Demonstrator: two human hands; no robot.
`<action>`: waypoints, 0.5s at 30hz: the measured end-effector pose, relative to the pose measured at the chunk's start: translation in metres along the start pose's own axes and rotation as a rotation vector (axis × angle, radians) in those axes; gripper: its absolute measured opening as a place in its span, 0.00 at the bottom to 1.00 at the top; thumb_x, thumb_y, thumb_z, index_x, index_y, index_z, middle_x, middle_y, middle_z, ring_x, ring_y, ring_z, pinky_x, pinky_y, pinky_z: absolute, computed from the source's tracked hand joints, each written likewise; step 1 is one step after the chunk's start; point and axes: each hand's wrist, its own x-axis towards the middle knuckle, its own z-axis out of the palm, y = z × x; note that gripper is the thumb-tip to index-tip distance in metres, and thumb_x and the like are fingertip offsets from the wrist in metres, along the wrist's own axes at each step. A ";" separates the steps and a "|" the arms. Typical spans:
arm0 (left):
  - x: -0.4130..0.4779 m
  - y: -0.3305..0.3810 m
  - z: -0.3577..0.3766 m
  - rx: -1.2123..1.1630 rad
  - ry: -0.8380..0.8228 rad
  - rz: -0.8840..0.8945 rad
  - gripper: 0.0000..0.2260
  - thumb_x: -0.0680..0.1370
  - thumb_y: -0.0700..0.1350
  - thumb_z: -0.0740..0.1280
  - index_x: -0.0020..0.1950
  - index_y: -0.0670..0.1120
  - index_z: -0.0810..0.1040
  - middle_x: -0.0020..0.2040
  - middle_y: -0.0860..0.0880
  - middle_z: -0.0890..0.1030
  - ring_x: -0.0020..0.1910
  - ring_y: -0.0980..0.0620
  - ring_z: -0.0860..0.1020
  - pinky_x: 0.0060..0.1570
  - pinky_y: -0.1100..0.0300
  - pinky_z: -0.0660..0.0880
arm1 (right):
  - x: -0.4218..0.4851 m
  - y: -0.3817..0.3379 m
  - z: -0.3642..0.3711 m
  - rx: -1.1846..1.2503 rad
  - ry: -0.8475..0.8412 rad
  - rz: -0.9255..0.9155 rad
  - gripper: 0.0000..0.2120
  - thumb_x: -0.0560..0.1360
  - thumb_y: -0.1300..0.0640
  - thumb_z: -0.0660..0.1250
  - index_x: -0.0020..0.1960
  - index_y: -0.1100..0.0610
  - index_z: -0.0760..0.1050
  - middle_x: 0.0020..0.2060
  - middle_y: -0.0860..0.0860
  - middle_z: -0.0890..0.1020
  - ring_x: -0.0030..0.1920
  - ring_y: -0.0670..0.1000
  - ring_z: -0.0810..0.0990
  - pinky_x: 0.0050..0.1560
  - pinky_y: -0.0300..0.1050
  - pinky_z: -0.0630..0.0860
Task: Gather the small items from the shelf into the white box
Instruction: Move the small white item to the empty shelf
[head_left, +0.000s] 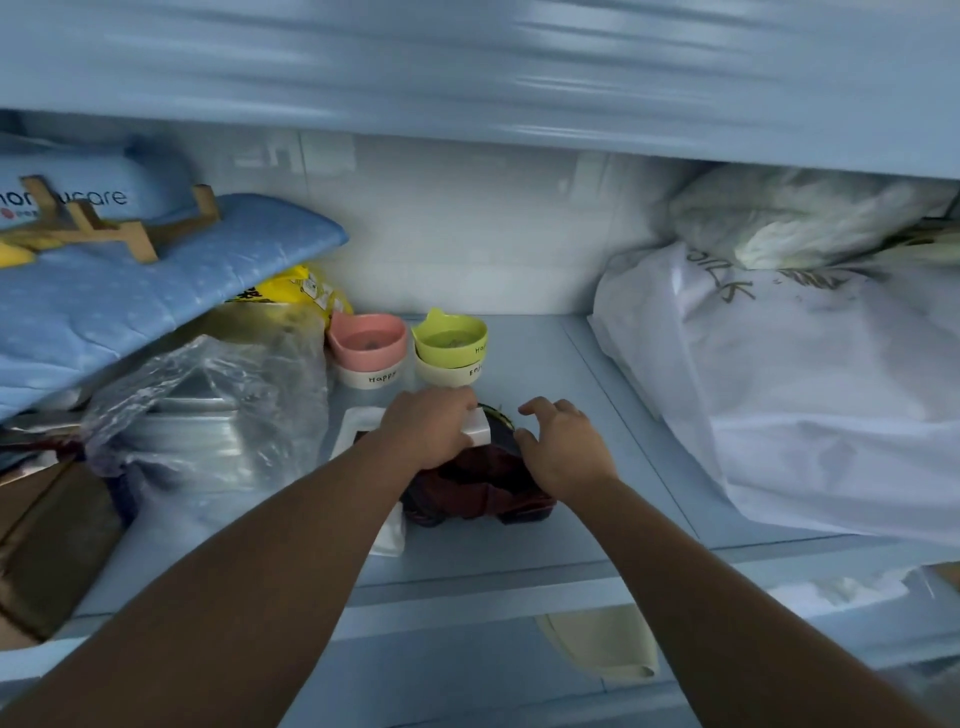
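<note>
White box (358, 428) gripped by left hand (426, 426); right hand (561, 447) spread loose; bowl (369, 375) reads "Happ"

1. Blue pack (104, 176): "…care", its start hidden
2. White bowl (371, 376) under pink bowl (369, 340): "Happ"
3. Cream bowl (447, 371) under green bowl (452, 338): "Enj"
4. White bag (779, 364): "ILK", tilted

In the centre of the frame, the left grip (423, 428) curls its fingers over the far edge of the white box (358, 426) on the pale blue shelf (545, 364). The right grip (561, 449), fingers spread and relaxed, sits just beside it above a dark red cloth (478, 483) bunched at the box. Just behind stand a pink bowl (366, 340) and a green bowl (451, 338). A white bag (779, 389) fills the right.
</note>
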 end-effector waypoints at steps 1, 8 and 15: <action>0.001 0.001 0.000 -0.003 0.002 -0.009 0.22 0.74 0.53 0.70 0.67 0.54 0.72 0.63 0.50 0.77 0.60 0.45 0.75 0.54 0.50 0.72 | 0.002 0.001 0.000 0.019 -0.007 -0.013 0.18 0.80 0.47 0.62 0.69 0.49 0.72 0.63 0.55 0.76 0.63 0.57 0.75 0.62 0.54 0.75; -0.001 0.011 -0.021 -0.057 0.098 -0.083 0.24 0.72 0.53 0.72 0.68 0.54 0.73 0.65 0.50 0.76 0.60 0.47 0.76 0.57 0.50 0.73 | 0.015 0.008 -0.009 0.373 -0.005 0.035 0.14 0.79 0.53 0.62 0.63 0.51 0.78 0.57 0.53 0.80 0.56 0.55 0.80 0.55 0.49 0.77; -0.024 0.034 -0.041 -0.034 0.201 -0.131 0.24 0.72 0.55 0.72 0.67 0.56 0.73 0.63 0.53 0.78 0.60 0.51 0.76 0.54 0.56 0.74 | 0.018 -0.007 -0.022 0.932 -0.123 0.207 0.12 0.75 0.61 0.64 0.55 0.53 0.82 0.43 0.54 0.85 0.43 0.55 0.85 0.50 0.56 0.84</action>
